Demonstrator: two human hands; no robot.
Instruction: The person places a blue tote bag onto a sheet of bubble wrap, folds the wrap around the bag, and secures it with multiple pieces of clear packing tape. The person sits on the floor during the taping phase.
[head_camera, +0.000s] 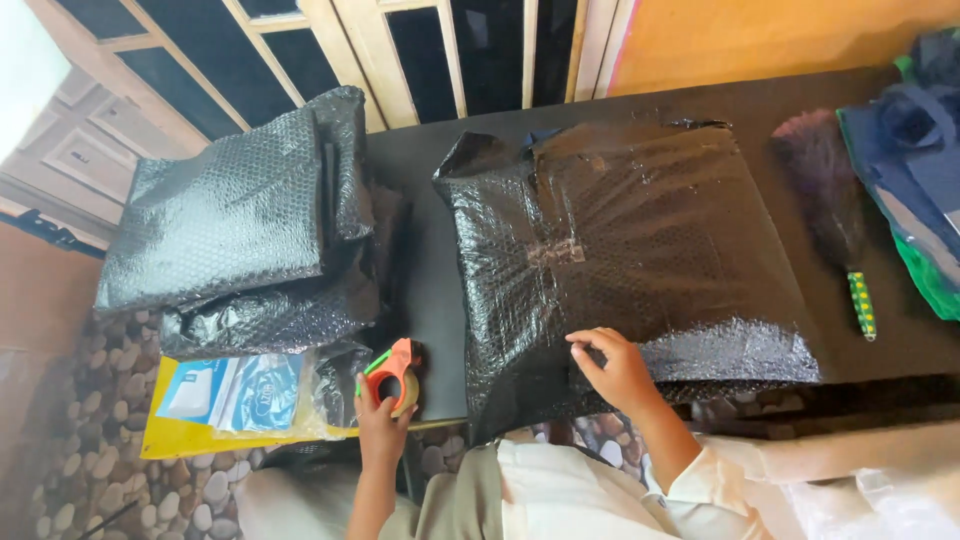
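Fingers (590, 345) press crinkly black bubble-wrap parcel (640, 250); left hand (383, 415) grips tape dispenser (395, 370).

black bubble-wrapped parcel (630, 260), orange-and-green tape dispenser (392, 368), black table (430, 260), green-yellow patterned duster handle (862, 305).

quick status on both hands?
Left hand: closed around the orange tape dispenser.
Right hand: holding nothing, fingers curled, fingertips pressing the black bubble-wrapped parcel.
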